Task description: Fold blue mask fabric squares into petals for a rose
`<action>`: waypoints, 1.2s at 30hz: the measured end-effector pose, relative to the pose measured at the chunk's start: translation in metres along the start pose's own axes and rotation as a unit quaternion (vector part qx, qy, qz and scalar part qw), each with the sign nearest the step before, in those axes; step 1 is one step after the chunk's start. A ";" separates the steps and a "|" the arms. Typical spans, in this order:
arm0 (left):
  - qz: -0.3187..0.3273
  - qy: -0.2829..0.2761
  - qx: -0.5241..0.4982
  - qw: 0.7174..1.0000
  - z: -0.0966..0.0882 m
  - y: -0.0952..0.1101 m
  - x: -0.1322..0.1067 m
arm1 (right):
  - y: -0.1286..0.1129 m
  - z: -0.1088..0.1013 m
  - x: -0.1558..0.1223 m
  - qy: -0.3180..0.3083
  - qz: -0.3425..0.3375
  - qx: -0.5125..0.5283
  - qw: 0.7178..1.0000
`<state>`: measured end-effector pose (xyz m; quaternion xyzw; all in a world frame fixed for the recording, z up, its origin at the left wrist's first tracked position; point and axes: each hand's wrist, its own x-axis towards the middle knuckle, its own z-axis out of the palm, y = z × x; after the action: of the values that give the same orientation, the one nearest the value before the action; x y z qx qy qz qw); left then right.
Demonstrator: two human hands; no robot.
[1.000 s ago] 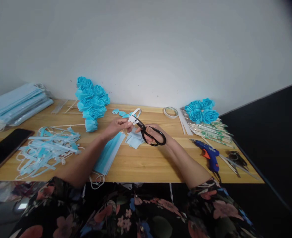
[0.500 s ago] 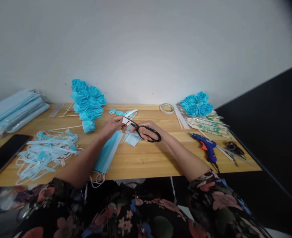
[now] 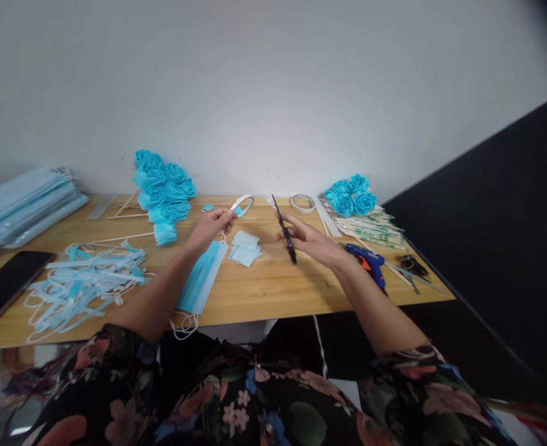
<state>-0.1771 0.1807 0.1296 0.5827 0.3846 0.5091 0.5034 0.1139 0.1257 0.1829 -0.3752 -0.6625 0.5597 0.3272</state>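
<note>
My left hand [image 3: 215, 228] is closed in a pinch on a narrow white strip [image 3: 241, 201], which curls into a loop above my fingertips. My right hand [image 3: 305, 236] grips black-handled scissors [image 3: 285, 229], seen edge-on with the tips pointing up and away. A small pale scrap [image 3: 270, 201] shows beside the blade tips. Between my hands lie several light-blue cut squares [image 3: 245, 248] in a loose pile. Under my left wrist rests a blue face mask [image 3: 203, 275], its ear loops toward the table's front edge.
Left are a pile of cut strips and loops [image 3: 85, 285], a phone [image 3: 10, 285], stacked masks [image 3: 22, 207] and blue fabric flowers [image 3: 164, 192]. Right are a tape roll [image 3: 302, 203], more flowers [image 3: 351, 195], wrapped sticks [image 3: 370, 228] and a blue glue gun [image 3: 368, 260].
My right hand has moved right with the scissors, away from the strip, and turned them upright. My left hand has shifted slightly, still holding the strip. The pile of squares is now uncovered.
</note>
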 end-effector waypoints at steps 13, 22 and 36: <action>-0.031 0.031 -0.019 0.999 0.007 0.000 0.002 | 0.042 -0.011 -0.103 0.230 0.033 0.240 0.943; -0.014 -0.007 -0.017 1.000 0.017 0.016 0.009 | 0.028 -0.004 -0.073 0.139 0.191 -0.148 0.960; -0.008 -0.150 0.073 0.986 0.032 0.060 -0.035 | -0.030 0.022 -0.011 0.080 -0.190 -0.319 0.925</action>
<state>-0.1557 0.1295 0.1816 0.6848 0.3455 0.3819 0.5155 0.0969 0.1028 0.2086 -0.3701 -0.8365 0.2144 0.3425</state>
